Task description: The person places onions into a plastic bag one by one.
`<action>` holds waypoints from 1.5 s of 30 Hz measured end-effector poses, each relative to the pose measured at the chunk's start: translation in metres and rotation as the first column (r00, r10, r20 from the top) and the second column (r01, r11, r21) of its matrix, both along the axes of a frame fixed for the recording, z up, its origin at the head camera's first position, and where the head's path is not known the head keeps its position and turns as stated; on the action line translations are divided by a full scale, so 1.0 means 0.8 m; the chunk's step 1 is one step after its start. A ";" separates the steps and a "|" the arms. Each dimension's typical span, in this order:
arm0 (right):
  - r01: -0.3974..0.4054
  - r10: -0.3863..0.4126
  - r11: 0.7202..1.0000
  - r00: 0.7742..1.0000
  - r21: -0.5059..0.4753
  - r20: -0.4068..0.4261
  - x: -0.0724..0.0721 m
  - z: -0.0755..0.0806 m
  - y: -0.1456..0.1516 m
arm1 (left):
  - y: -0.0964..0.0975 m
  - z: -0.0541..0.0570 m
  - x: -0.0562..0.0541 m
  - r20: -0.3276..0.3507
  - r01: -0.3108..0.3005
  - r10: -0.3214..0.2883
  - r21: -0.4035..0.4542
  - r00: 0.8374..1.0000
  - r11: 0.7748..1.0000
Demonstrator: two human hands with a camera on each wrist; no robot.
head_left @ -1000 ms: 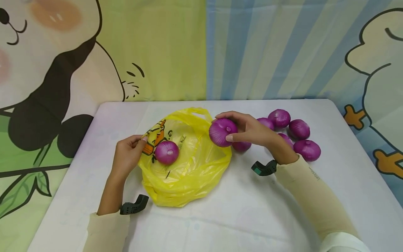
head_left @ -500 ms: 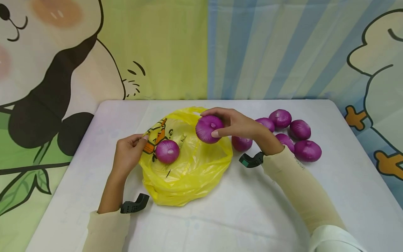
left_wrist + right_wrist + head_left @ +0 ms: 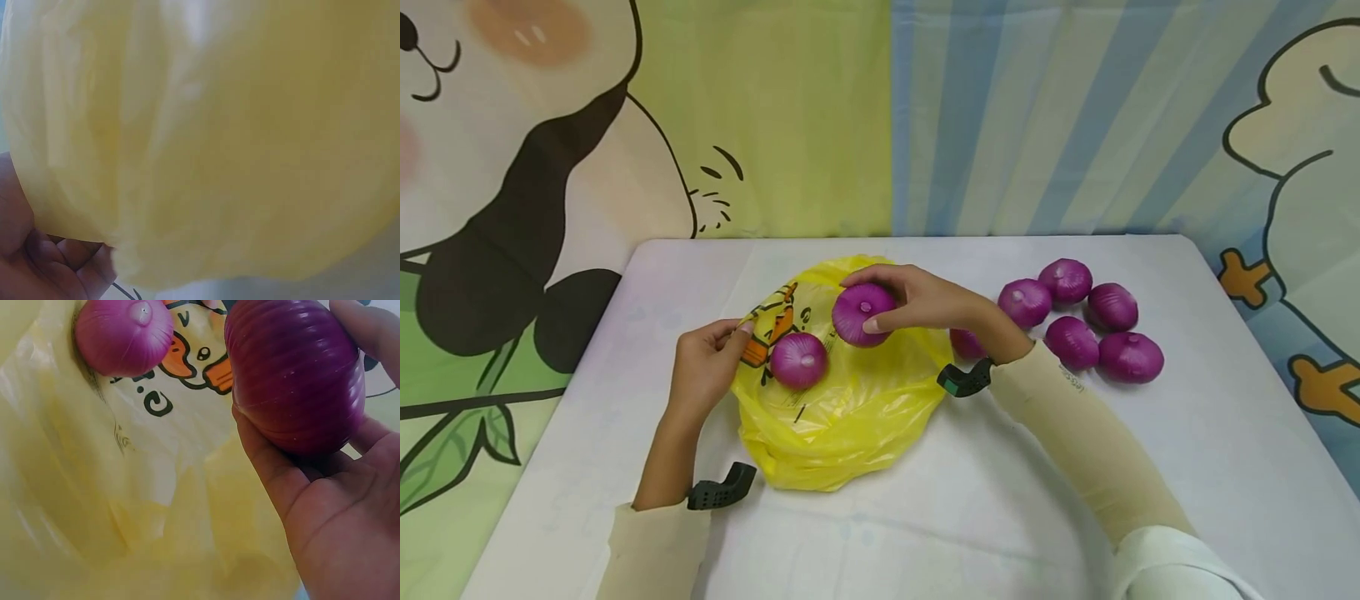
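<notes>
A yellow plastic bag [image 3: 850,433] lies spread on the table with its mouth facing up. My left hand [image 3: 706,367] pinches the bag's left rim; in the left wrist view the bag's side [image 3: 237,156] fills most of the picture. Over the bag, my right hand [image 3: 917,300] grips a purple onion [image 3: 857,315] between thumb and fingers. The right wrist view shows this held onion [image 3: 294,375] close up, with the fingers around it. Another purple onion [image 3: 799,362] is in the bag's left part, beside the printed orange figure.
Several more onions [image 3: 1071,343] sit grouped on the white table [image 3: 1000,517] to the right. One onion [image 3: 967,344] near the bag's right edge is partly hidden by my right wrist. A printed cloth backdrop [image 3: 820,117] stands behind the table.
My right hand has carried its onion leftward, from the bag's right rim to over the bag's middle. The left hand keeps its hold on the rim, and the other onion in the bag is unmoved.
</notes>
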State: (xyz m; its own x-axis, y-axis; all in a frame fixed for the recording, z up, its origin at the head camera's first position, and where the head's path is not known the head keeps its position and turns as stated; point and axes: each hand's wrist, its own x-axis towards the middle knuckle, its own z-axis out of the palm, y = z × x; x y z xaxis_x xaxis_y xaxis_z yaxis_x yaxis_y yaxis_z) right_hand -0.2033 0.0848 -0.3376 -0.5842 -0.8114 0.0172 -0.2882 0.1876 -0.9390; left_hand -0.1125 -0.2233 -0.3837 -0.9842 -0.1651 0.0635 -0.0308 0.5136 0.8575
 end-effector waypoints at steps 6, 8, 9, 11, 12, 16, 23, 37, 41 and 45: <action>0.006 -0.004 0.998 0.999 0.059 -0.038 -0.008 -0.001 -0.020 | 0.001 0.001 0.000 -0.021 0.011 -0.011 -0.004 1.000 1.000; 0.007 -0.006 0.998 1.000 0.057 -0.026 -0.010 -0.001 -0.027 | 0.001 0.001 0.000 -0.029 0.015 -0.015 -0.003 0.999 1.000; 0.007 -0.006 0.999 1.000 0.052 -0.021 -0.011 -0.002 -0.030 | 0.001 0.002 0.000 -0.033 0.018 -0.018 -0.004 0.999 1.000; 0.009 -0.009 0.999 1.000 0.041 -0.014 -0.012 -0.005 -0.036 | 0.002 0.002 0.000 -0.040 0.020 -0.020 -0.003 0.999 1.000; 0.008 -0.007 0.999 1.000 0.035 -0.011 -0.012 -0.007 -0.040 | 0.002 0.002 0.000 -0.043 0.021 -0.021 -0.002 0.999 1.000; 0.011 -0.011 0.999 1.000 0.031 -0.003 -0.013 -0.016 -0.053 | 0.002 0.001 0.000 -0.052 0.024 -0.024 0.004 0.998 1.000; 0.055 -0.055 0.998 0.998 0.039 0.002 -0.016 -0.029 -0.069 | 0.003 -0.001 -0.001 -0.060 0.049 -0.047 0.018 0.997 0.999; 0.197 -0.196 0.980 0.980 -0.037 0.026 -0.008 -0.049 -0.092 | 0.005 -0.001 -0.003 -0.057 0.055 -0.054 0.023 0.997 0.998; 0.224 -0.224 0.974 0.974 -0.013 0.042 -0.007 -0.053 -0.092 | 0.005 0.000 -0.002 -0.055 0.052 -0.050 0.030 0.997 0.998; 0.255 -0.254 0.967 0.966 -0.009 0.042 -0.007 -0.057 -0.092 | 0.005 0.000 0.001 -0.058 0.055 -0.053 0.033 0.997 0.998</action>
